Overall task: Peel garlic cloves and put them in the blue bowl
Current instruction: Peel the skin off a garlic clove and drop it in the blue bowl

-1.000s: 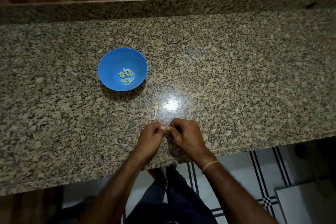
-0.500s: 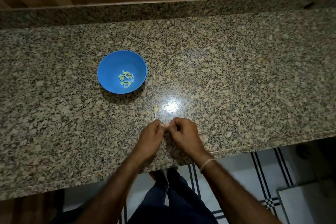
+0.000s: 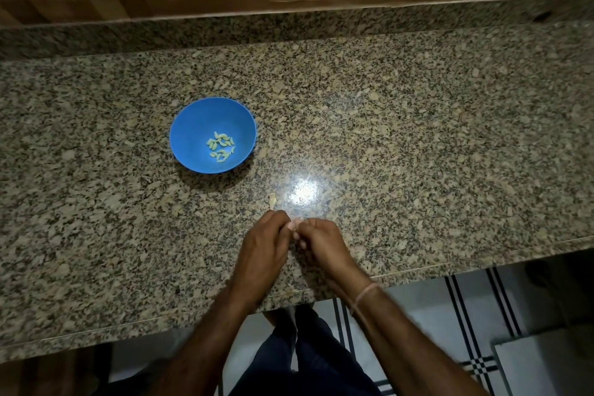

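Low in the centre of the frame the left hand and right hand meet fingertip to fingertip. Both are curled and pinch a small pale garlic clove, mostly hidden between them, over the granite countertop. Just beyond them lies a garlic scrap. Further up and left, the blue bowl holds peeled cloves.

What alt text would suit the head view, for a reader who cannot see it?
A person's left hand and right hand pinch a small garlic clove between them over a speckled granite counter. Beyond, a blue bowl holds several peeled cloves; a pale garlic scrap lies near the hands.
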Motion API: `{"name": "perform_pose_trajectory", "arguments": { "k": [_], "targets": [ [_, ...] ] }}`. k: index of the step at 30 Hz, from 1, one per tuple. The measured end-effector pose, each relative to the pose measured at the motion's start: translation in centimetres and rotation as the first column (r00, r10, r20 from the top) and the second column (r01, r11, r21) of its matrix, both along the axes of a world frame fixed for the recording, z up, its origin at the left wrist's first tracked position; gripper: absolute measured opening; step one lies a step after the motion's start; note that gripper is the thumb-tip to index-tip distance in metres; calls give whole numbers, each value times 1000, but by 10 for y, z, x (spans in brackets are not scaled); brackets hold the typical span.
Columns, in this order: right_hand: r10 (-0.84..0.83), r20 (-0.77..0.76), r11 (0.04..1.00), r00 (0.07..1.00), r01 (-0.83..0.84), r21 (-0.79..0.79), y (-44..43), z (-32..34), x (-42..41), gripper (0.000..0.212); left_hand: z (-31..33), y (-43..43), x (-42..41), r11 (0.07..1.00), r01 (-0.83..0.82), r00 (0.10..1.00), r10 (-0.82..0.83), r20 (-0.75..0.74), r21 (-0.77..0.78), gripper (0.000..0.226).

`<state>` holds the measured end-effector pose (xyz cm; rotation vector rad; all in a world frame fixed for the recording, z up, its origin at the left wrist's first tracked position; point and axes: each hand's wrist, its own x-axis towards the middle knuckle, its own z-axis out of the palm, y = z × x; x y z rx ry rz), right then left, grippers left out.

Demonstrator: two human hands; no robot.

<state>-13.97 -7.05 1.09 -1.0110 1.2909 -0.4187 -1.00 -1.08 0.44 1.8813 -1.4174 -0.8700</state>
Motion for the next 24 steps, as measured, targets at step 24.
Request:
{"name": "perform_pose_trajectory", "arguments": {
  "k": [24],
  "targets": [
    [129,-244,819,961,-242,-521,4,-11,1,36,-12,-8,-15,906,-333,857,406,-315,263,40]
  ]
}}
